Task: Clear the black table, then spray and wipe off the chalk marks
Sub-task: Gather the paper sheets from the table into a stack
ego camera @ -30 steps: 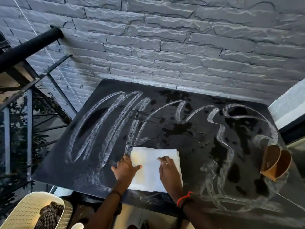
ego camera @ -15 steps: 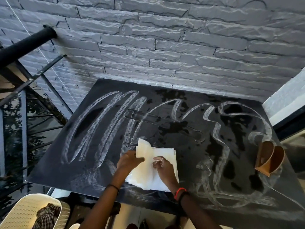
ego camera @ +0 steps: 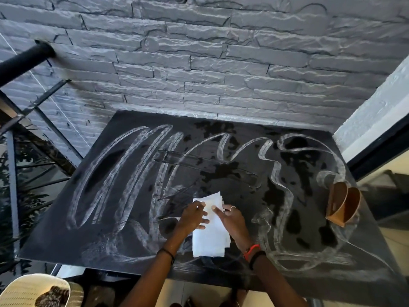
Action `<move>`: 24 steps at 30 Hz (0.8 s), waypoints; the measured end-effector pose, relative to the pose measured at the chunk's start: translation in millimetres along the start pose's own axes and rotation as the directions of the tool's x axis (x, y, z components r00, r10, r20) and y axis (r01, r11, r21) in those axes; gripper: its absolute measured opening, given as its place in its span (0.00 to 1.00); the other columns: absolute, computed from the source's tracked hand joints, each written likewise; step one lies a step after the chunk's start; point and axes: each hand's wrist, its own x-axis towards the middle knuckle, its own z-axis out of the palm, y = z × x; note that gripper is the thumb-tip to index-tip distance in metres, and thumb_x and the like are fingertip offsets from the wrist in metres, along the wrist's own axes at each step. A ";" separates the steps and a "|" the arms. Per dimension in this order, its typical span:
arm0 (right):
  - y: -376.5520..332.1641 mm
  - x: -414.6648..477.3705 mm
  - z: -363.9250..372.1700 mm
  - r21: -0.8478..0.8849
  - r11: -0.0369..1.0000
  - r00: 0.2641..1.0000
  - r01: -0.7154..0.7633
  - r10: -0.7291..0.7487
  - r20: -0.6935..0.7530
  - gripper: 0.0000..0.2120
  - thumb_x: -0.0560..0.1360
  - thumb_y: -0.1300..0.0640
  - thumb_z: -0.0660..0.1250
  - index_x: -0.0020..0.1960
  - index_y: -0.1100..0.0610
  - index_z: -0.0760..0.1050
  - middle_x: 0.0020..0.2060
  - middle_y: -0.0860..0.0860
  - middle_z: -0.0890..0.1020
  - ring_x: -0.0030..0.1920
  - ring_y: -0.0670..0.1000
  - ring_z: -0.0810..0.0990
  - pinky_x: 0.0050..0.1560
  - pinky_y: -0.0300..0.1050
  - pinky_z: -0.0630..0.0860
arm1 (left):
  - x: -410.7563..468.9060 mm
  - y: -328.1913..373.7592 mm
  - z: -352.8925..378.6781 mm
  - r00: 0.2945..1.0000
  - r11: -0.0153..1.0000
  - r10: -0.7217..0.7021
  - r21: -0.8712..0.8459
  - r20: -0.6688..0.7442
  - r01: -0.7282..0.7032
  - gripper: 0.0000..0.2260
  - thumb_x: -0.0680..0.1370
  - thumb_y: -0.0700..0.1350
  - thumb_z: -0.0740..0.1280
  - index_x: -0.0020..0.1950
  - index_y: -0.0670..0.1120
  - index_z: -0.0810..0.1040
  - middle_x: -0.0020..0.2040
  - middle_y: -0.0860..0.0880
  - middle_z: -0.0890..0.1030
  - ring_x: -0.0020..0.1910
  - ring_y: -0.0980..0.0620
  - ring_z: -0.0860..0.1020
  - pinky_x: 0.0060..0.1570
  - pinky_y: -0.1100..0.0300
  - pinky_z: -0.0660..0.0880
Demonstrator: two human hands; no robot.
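The black table (ego camera: 124,235) carries broad white chalk marks (ego camera: 115,176) and dark wet patches of spray (ego camera: 223,171). A white paper towel (ego camera: 210,238), folded into a narrow stack, lies near the table's front edge. My left hand (ego camera: 191,217) holds its left side, with fingers curled over the paper. My right hand (ego camera: 231,219) pinches the upper right part of the towel with thumb and forefinger. A ring shows on one finger of that hand. Part of the towel is hidden under both hands.
A brown heart-shaped holder (ego camera: 343,204) stands on the table's right side. A grey stone wall (ego camera: 199,63) runs behind the table. A black railing (ego camera: 24,58) is at the left. A cream plastic chair (ego camera: 33,289) with dark cloth sits at the lower left.
The towel went from a wide flat sheet to a narrower folded stack. Both hands moved together over it and now hold it at its upper part.
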 end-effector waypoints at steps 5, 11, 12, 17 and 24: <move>17.6 3.6 2.8 -0.133 0.987 0.994 0.095 -0.102 -0.043 0.17 0.71 0.65 0.67 0.60 0.63 0.74 0.55 0.57 0.80 0.53 0.54 0.79 0.46 0.36 0.71 | 12.3 -25.1 -11.0 0.938 0.853 0.199 0.522 -0.283 -0.024 0.11 0.80 0.41 0.61 0.60 0.38 0.75 0.61 0.38 0.75 0.62 0.40 0.73 0.59 0.55 0.69; 33.5 9.1 11.5 -0.201 0.974 0.989 0.104 -0.122 -0.080 0.21 0.70 0.66 0.67 0.63 0.61 0.72 0.53 0.59 0.78 0.53 0.56 0.77 0.55 0.48 0.76 | 40.9 -62.0 -14.6 0.951 0.739 0.038 0.649 -0.307 0.180 0.31 0.73 0.64 0.66 0.57 0.35 0.77 0.61 0.32 0.76 0.60 0.38 0.75 0.66 0.50 0.67; 33.6 9.0 12.0 -0.199 0.974 0.988 0.108 -0.127 -0.088 0.22 0.69 0.66 0.67 0.63 0.61 0.71 0.53 0.59 0.78 0.53 0.57 0.77 0.56 0.48 0.76 | 38.3 -60.7 -11.7 0.948 0.724 0.057 0.667 -0.312 0.176 0.31 0.73 0.65 0.66 0.55 0.37 0.78 0.60 0.34 0.77 0.58 0.39 0.77 0.64 0.51 0.69; 32.5 8.4 8.1 -0.172 0.978 0.987 0.115 -0.131 -0.089 0.21 0.70 0.65 0.68 0.62 0.61 0.71 0.53 0.60 0.78 0.51 0.55 0.78 0.48 0.40 0.73 | 22.5 -38.5 -0.4 0.949 0.702 0.172 0.708 -0.266 0.071 0.21 0.74 0.58 0.68 0.53 0.40 0.79 0.58 0.41 0.78 0.56 0.43 0.78 0.54 0.52 0.77; 35.0 8.2 -12.0 0.007 0.997 0.992 0.074 -0.073 -0.100 0.24 0.69 0.57 0.74 0.62 0.58 0.71 0.44 0.53 0.77 0.44 0.49 0.76 0.37 0.30 0.68 | 8.4 -4.4 19.2 0.971 0.875 0.195 0.471 -0.140 -0.108 0.12 0.76 0.47 0.67 0.54 0.40 0.77 0.52 0.43 0.79 0.47 0.48 0.76 0.45 0.57 0.72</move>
